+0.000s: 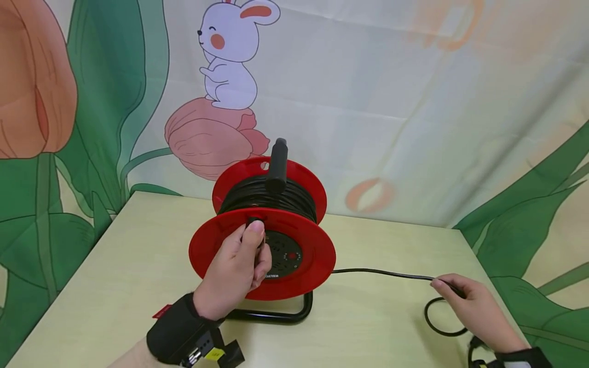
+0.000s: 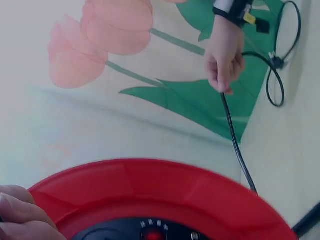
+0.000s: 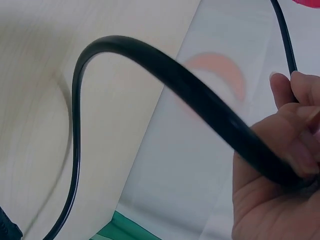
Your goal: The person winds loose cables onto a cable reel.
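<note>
A red cable reel (image 1: 317,245) with black cable (image 1: 248,194) wound on its drum stands on a black tubular frame (image 1: 276,318). My left hand (image 1: 232,271) grips a small black knob on the reel's front disc; the fingers cover most of it. A black panel with sockets (image 1: 287,255) sits in the disc's middle. Out to the right, my right hand (image 1: 476,306) pinches the cable's loose length (image 1: 382,272) between thumb and fingers. Beyond that hand the cable loops (image 3: 75,130), and a black plug (image 2: 278,62) shows in the left wrist view.
The reel and hands are over a pale wooden table (image 1: 152,245). Above the reel rises its dark carrying handle (image 1: 277,166). Behind the table hangs a cloth backdrop (image 1: 368,102) printed with a rabbit and tulips. A small red tag (image 1: 162,311) shows beside the left wrist strap.
</note>
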Tool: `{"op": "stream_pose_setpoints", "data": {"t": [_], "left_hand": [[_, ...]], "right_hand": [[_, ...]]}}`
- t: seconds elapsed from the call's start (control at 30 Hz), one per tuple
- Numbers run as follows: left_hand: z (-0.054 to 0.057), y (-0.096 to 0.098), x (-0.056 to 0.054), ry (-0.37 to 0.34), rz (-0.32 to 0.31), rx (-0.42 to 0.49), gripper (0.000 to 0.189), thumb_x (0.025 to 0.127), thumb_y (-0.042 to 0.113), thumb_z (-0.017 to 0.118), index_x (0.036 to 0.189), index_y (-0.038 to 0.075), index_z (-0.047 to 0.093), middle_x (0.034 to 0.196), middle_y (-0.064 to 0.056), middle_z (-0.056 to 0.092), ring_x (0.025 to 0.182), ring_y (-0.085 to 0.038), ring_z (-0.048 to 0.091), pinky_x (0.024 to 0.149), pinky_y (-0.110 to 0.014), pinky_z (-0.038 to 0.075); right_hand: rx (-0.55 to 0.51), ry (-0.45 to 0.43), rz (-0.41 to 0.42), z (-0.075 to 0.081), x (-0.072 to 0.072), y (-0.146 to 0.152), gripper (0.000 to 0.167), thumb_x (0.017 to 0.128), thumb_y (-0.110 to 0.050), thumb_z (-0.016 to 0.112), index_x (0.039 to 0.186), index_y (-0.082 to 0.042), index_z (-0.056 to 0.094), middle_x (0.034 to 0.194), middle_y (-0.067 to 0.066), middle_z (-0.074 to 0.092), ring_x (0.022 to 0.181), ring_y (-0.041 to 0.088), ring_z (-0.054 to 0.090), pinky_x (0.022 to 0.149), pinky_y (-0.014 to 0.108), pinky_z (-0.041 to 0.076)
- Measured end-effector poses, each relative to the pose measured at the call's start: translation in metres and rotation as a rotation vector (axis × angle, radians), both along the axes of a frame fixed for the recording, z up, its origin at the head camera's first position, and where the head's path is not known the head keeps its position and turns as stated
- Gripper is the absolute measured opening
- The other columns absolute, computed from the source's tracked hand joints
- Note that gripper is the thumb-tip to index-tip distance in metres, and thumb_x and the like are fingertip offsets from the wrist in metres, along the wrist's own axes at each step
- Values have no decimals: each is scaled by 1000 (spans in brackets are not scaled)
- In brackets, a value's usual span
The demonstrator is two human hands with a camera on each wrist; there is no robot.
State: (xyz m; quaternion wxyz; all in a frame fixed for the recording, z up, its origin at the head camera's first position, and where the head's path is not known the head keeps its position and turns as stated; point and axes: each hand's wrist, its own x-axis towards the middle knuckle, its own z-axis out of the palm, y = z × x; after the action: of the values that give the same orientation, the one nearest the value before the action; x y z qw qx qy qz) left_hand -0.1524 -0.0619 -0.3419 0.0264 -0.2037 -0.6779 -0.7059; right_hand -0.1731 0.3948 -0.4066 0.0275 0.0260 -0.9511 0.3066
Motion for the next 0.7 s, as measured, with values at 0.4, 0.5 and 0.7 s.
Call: {"op": "stream_pose_setpoints", "data": {"t": [0.4, 0.5, 0.7], "left_hand": [[3, 16, -1, -97, -101, 82, 38, 107, 30, 33, 81, 1, 38, 58, -15, 41, 46, -18, 40, 41, -25, 32], [3, 22, -1, -87, -114, 93, 38, 107, 28, 33, 81, 0, 37, 58, -16, 41, 46, -19, 40, 42, -25, 32], [1, 33, -3, -37, -116, 75, 40, 107, 26, 32, 78, 0, 40, 57, -16, 41, 47, -21, 41, 46, -27, 37]], "right_hand": [[-29, -20, 3, 2, 2, -13, 35, 95, -44, 58, 106, -13, 68, 95, 1, 67, 83, 16, 60, 68, 29, 48], [-17, -6, 22, 1, 2, -17, 34, 95, -44, 58, 105, -14, 69, 93, 0, 66, 80, 15, 59, 67, 29, 48], [-6, 23, 59, -1, 0, -22, 29, 95, -43, 59, 101, -18, 70, 90, -3, 66, 81, 19, 60, 67, 29, 47]]}}
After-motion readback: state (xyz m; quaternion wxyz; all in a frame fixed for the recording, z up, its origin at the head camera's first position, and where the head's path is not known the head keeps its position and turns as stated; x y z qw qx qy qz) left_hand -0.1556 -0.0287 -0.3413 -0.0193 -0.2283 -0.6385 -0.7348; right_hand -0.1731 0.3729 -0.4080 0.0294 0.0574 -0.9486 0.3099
